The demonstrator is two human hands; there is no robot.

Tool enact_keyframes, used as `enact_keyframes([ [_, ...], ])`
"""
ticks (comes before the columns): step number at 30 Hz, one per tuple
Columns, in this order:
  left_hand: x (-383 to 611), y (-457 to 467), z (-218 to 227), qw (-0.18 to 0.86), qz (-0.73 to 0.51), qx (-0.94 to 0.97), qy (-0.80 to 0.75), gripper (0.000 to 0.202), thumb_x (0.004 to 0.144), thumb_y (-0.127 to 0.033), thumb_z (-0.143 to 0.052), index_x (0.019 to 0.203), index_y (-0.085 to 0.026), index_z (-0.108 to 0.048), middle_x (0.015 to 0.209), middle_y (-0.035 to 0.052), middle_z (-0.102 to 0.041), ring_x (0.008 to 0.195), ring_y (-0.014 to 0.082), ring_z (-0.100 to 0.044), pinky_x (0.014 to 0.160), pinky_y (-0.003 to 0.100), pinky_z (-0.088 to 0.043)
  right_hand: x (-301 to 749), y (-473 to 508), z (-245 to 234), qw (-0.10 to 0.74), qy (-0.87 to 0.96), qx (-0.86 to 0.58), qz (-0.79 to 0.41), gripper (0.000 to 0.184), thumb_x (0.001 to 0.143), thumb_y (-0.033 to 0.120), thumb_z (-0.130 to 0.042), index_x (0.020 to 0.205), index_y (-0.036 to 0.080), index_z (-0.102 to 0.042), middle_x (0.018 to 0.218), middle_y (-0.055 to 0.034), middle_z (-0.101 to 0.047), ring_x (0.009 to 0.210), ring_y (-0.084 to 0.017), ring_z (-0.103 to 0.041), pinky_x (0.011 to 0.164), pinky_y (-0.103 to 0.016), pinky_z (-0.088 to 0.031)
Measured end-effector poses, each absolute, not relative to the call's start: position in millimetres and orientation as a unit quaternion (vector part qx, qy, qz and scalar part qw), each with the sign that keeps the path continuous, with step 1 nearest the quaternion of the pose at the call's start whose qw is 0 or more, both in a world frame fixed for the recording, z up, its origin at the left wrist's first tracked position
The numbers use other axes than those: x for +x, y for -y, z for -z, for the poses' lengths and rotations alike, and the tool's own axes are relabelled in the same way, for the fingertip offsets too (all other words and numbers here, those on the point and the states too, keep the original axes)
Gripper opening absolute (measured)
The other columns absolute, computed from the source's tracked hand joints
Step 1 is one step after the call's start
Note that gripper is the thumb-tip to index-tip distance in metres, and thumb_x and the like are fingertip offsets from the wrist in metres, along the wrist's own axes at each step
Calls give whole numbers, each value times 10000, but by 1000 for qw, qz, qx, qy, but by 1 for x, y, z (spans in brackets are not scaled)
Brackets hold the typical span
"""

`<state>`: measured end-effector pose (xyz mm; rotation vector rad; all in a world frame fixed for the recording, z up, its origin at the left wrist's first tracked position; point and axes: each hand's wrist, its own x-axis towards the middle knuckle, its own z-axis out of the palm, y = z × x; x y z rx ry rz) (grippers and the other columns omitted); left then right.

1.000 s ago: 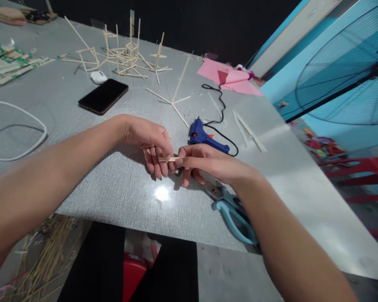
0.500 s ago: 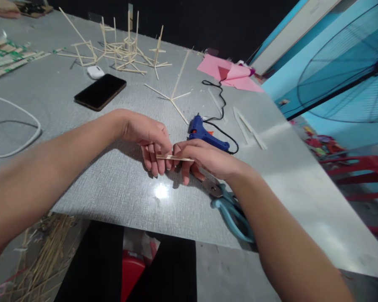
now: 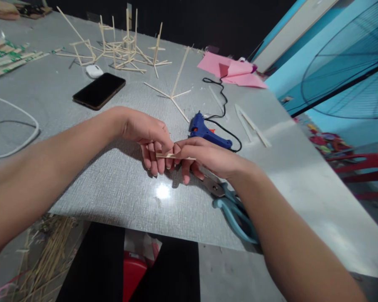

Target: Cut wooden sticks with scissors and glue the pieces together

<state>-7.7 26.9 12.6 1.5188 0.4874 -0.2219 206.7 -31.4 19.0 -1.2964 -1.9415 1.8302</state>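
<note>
Now I have left hand (image 3: 148,131) and right hand (image 3: 205,152) pinching sticks (image 3: 160,155) between fingers, more showing towards three o'clock: likely a regrip

Thin pale wood stick (image 3: 160,155), single or paired unclear; straight, runs sideways, partly covered, pinched in left hand (image 3: 153,135) and right hand (image 3: 206,153).

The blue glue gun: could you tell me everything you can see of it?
The glue gun has a dark-blue body, plastic by its look, with small orange parts, one probably its trigger. It lies on its side on the grey table, its narrow tip pointing away from the person and its handle stretching rightward. A black cord loops near the handle and winds toward the pink sheet. The right hand is close; contact is unclear.
</note>
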Motion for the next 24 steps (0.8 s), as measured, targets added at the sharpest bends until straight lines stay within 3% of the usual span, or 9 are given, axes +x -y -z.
enact_keyframes([
  [3, -8, -28, -11, 695, 99, 682, -206, 290, 812, -362, -666, 955, -185, -846, 919, 104, -834, 863, 236, -795, 884, 349, -641, 206, 31, -19, 90, 651, -437, -614, 165, 839, 336, -669, 823, 175, -701, 971, -98, -785, 543, -143, -719, 341, -198, -379],
  [12, -7, -27, -13, 699, 95, 681, -197, 280, 796, -355, -683, 940, -183, -850, 860, 86, -829, 809, 220, -794, 783, 292, -646, 209, 29, -18, 83, 662, -417, -617, 176, 862, 336, -652, 837, 168, -698, 948, -96, -780, 547, -143, -723, 346, -191, -394],
  [24, -8, -29, -12, 696, 112, 674, -221, 294, 788, -360, -677, 955, -189, -848, 898, 93, -825, 881, 250, -785, 913, 362, -622, 210, 28, -17, 82, 660, -410, -624, 172, 843, 339, -657, 819, 176, -705, 927, -96, -783, 542, -147, -711, 342, -203, -376],
])
